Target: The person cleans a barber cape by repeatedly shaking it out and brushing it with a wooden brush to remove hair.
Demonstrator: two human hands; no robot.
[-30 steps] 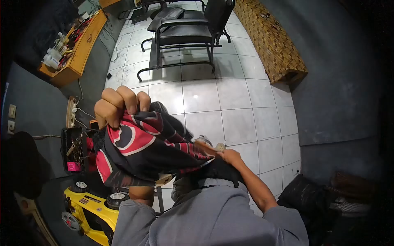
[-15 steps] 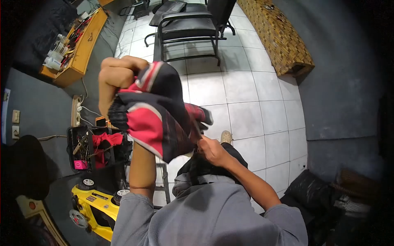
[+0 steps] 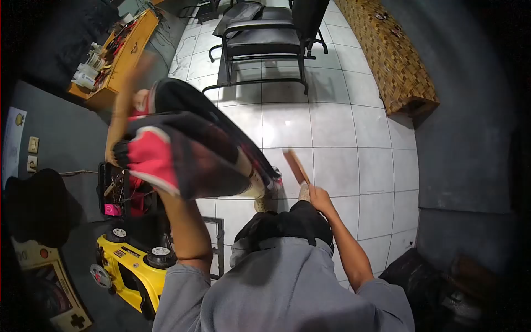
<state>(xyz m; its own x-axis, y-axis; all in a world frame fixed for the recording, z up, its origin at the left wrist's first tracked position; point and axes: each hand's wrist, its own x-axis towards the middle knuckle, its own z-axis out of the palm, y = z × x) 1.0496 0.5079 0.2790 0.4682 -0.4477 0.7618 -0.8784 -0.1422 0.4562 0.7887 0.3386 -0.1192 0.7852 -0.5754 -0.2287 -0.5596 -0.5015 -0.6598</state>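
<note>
On the left, my left hand (image 3: 135, 97), smeared by motion, holds up a black-and-red garment (image 3: 180, 152) with white trim and a gathered elastic edge. The garment's lower end hangs over the floor near my feet and is blurred. My right hand (image 3: 319, 199) is closed around the handle end of a flat wooden brush (image 3: 296, 166), which points up and away from me. The brush is apart from the garment, above the tiles near my right shoe (image 3: 304, 192).
A black armchair (image 3: 263, 41) stands ahead on the white tiled floor (image 3: 337, 166). A woven bench (image 3: 387, 55) runs along the right wall. At left are a wooden shelf (image 3: 130, 52) with bottles, an open toolbox (image 3: 105, 191) and a yellow toy car (image 3: 133, 271).
My left hand has swung the garment left, and its lower end has spread out. My right hand has moved right and down with the brush, away from the garment. The view has shifted slightly.
</note>
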